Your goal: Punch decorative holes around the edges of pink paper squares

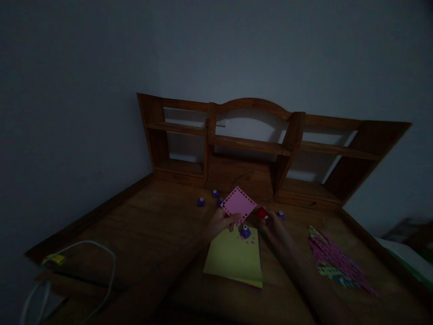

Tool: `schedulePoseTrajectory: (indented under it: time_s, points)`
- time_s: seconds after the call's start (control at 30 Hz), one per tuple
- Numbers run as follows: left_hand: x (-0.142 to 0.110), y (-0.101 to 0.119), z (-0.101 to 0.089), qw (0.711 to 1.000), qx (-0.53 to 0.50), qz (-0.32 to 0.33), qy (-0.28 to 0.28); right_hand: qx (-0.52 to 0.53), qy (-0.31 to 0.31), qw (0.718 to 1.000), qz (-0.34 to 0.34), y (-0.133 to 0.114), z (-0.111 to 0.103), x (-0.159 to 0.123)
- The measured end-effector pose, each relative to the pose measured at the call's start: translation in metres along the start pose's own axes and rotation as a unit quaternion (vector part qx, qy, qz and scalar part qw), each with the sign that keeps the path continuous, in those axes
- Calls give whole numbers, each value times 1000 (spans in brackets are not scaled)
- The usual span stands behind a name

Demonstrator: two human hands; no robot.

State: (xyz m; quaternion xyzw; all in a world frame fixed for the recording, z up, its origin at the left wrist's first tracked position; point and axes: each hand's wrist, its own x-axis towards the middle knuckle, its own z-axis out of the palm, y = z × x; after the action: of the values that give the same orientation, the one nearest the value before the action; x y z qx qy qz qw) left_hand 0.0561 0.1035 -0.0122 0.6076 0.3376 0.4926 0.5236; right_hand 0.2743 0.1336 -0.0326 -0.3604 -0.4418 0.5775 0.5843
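Note:
In the head view, my left hand (221,222) pinches the lower left edge of a square pink paper (238,206), which has small holes punched along its edges. The paper is held up, tilted to a diamond. My right hand (272,224) is closed around a small red tool (261,212), whose kind I cannot make out in the dim light. Its dark tip reaches the paper's right corner. Below the hands, a purple craft punch (245,232) sits on a stack of yellow paper (233,259), with pink paper bits scattered by it.
More purple punches stand behind, one of them a punch (200,202) to the left. At the right lies a pile of pink, yellow and blue paper strips (333,257). A wooden shelf unit (248,143) closes off the back. A white cable (113,266) loops at the left.

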Motion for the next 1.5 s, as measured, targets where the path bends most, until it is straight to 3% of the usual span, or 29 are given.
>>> schedulePoseTrajectory:
  time_s: [0.1,0.33,0.53,0.7,0.97,1.27,1.5]
  points:
    - [0,1,0,1000,5,4,-3,29,7,999,45,-1,-5,0]
    - [2,-5,0,1000,10,3,11,23,-84,996,8,-15,16,-16]
    - [3,-8,-1,999,34,3,8,16,-59,998,26,-10,21,-18]
    - [1,-6,-2,999,42,3,25,-24,-27,999,-6,-11,20,-17]
    - [1,-3,-1,995,71,27,65,-53,-107,993,10,-16,28,-28]
    - [-6,13,7,988,112,39,97,-51,-120,991,8,-8,29,-28]
    - [-6,10,6,988,114,41,97,-66,-125,990,8,-6,28,-29]
